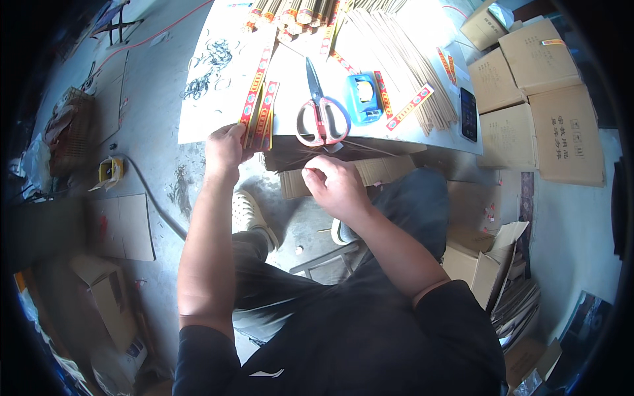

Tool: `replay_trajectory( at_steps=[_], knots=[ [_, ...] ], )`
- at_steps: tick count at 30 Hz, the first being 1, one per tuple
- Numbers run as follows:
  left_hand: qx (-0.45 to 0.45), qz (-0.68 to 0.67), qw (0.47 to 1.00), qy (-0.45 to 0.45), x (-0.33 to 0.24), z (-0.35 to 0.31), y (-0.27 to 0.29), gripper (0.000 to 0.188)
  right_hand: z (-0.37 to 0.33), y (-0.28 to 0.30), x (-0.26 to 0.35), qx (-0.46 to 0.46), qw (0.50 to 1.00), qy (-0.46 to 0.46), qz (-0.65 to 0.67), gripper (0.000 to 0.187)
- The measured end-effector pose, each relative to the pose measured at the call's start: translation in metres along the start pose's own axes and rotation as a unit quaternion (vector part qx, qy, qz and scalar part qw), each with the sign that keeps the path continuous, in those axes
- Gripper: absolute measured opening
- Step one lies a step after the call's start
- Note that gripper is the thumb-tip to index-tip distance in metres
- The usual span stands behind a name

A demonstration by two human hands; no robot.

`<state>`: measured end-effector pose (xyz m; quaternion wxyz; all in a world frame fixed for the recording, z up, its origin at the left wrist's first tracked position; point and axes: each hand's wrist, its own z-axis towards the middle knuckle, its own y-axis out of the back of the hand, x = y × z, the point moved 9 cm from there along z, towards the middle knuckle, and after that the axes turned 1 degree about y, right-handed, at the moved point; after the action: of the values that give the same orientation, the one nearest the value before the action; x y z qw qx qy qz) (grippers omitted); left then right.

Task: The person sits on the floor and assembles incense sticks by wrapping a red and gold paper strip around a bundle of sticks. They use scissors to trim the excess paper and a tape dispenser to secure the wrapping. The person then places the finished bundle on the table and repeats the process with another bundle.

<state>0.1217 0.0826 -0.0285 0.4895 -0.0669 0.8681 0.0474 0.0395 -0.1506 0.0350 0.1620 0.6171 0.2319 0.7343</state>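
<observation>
My left hand is at the table's near edge, its fingers closed on the lower end of a long red-and-yellow label strip. Beside those fingers a shorter label strip lies against some thin brownish pieces, partly covered. My right hand hangs in front of the edge, thumb and forefinger pinched; what they hold, if anything, is too small to make out. Between and beyond the hands lie red-handled scissors, blades pointing away. A blue tape dispenser stands to their right.
Thin sticks spread over the white table, with bundled sticks at the back. Black rubber bands lie left; a phone lies right. Below the edge is an opened carton. Cardboard boxes are stacked right.
</observation>
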Motion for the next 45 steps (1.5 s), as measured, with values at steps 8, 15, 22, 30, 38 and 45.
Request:
replay_trajectory(
  at_steps=[8, 15, 22, 30, 38, 45],
  knots=[
    [0.009, -0.003, 1.000, 0.005, 0.000, -0.001, -0.002, 0.032, -0.008, -0.008, -0.003, 0.001, 1.000, 0.014, -0.017, 0.010],
    [0.003, -0.006, 1.000, -0.003, 0.001, 0.000, -0.002, 0.029, 0.009, 0.078, -0.045, -0.236, 0.970, -0.045, 0.043, 0.018],
    [-0.017, -0.002, 1.000, 0.019, 0.005, 0.002, 0.001, 0.027, 0.046, 0.203, -0.145, -0.204, 0.861, -0.315, -0.343, 0.050],
    [-0.015, -0.017, 1.000, 0.007, -0.001, -0.002, 0.001, 0.029, 0.047, 0.195, -0.160, -0.226, 0.895, -0.299, -0.241, 0.032],
    [0.009, -0.025, 1.000, 0.014, 0.007, 0.004, 0.002, 0.028, 0.045, 0.195, -0.183, -0.308, 0.919, -0.240, -0.051, 0.027],
    [-0.016, -0.013, 1.000, 0.011, 0.008, 0.010, 0.004, 0.025, 0.053, 0.134, -0.043, -0.161, 0.908, -0.078, 0.378, 0.014]
  ],
)
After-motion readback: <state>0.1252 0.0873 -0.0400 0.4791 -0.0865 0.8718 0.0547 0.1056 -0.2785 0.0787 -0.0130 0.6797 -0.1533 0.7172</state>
